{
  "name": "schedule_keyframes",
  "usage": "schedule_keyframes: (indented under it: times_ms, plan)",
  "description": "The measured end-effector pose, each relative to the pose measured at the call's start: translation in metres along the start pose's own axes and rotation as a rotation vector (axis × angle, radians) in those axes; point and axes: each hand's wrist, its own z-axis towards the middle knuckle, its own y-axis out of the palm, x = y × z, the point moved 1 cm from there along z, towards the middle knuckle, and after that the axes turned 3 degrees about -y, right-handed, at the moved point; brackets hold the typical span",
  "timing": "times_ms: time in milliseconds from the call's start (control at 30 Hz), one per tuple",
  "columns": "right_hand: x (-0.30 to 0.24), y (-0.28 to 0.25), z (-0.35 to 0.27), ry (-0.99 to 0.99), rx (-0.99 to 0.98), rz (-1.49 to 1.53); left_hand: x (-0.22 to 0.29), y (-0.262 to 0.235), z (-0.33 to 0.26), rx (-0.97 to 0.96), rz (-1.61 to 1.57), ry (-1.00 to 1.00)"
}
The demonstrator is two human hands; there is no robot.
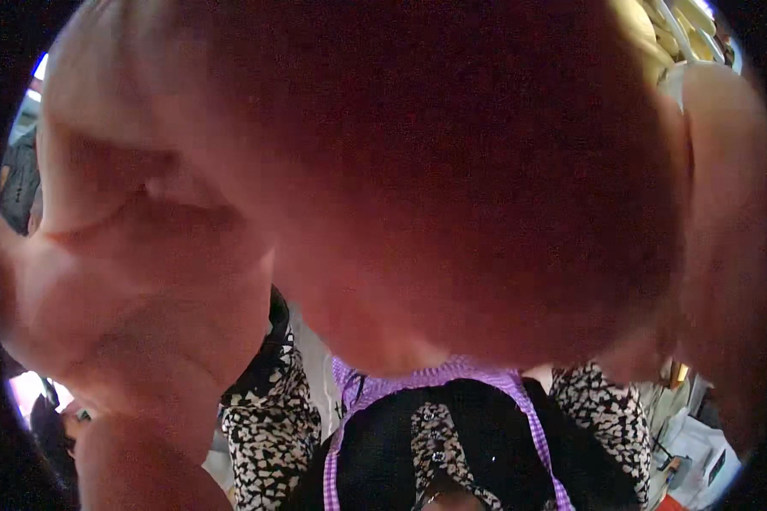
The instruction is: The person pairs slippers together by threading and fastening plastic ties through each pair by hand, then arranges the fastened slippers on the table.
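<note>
1. Torso: a black top [383, 434] is worn.
2. Front centre: a patterned placket [439, 439], black with off-white patches, is set lengthwise and fitted with small round fastenings.
3. Sleeves [268, 447]: both are printed in the same black and off-white.
4. Over the top: a purple-and-white checked apron [473, 370] is worn, carried by narrow matching straps [539, 434].
</note>
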Motion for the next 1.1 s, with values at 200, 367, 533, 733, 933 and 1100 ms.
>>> schedule_keyframes:
  times_ms: [200,367,533,733,933,1100]
  plan:
    - [0.009,-0.026,-0.004,0.025,0.055,0.041,0.004,-0.006,-0.003,-0.117,-0.038,0.125]
    - [0.040,-0.032,-0.095,0.478,0.199,-0.511,-0.039,-0.027,-0.017,0.238,0.096,-0.178]
    - [0.053,-0.041,-0.170,0.472,0.226,-0.987,-0.118,-0.086,-0.045,0.453,0.430,-0.469]
    - [0.039,-0.063,-0.193,0.615,0.348,-1.005,-0.200,-0.107,-0.058,0.541,0.511,-0.534]
    - [0.040,-0.063,-0.190,0.844,0.442,-0.645,-0.211,-0.101,-0.062,0.538,0.487,-0.635]
    - [0.050,-0.056,-0.194,0.891,0.783,-0.267,-0.210,-0.092,-0.063,0.527,0.449,-0.676]
